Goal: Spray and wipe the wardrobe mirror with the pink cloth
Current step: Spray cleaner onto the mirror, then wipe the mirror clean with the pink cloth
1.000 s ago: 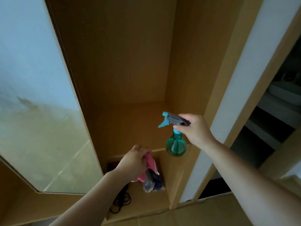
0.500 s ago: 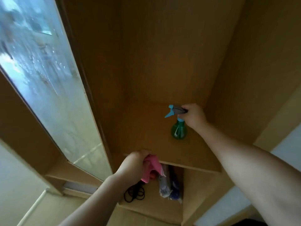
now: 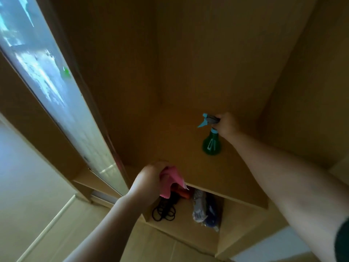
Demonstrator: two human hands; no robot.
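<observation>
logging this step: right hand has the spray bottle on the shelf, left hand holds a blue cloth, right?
Not quite. The cloth in the left hand is pink, not blue, as the head view shows. The right hand does hold the spray bottle on the shelf.

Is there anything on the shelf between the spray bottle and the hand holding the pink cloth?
No. In the head view, only bare wooden shelf lies between the spray bottle and the left hand gripping the pink cloth.

My one head camera looks down, close, into the wooden wardrobe (image 3: 188,53), over my arms.
</observation>
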